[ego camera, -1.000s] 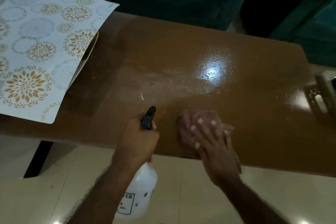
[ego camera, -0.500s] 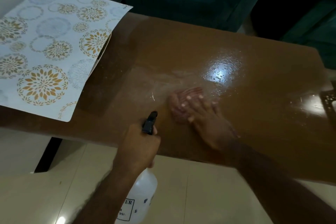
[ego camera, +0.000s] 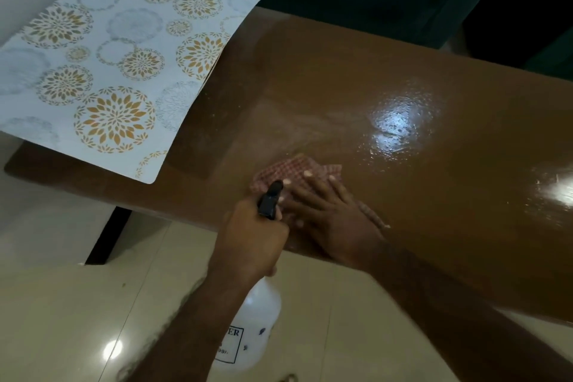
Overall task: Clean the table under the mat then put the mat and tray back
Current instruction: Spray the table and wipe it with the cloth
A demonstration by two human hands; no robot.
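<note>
The right hand [ego camera: 328, 214], spread flat, presses the cloth [ego camera: 294, 169]; the left hand [ego camera: 251, 239] grips the bottle [ego camera: 251, 329]. The mat [ego camera: 117, 71], up-left of both, looks light and floppy: take two corners.

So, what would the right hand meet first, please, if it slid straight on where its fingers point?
Only wet table lies ahead of the right hand at first; then probably the right edge of the mat, though that's uncertain.
</note>
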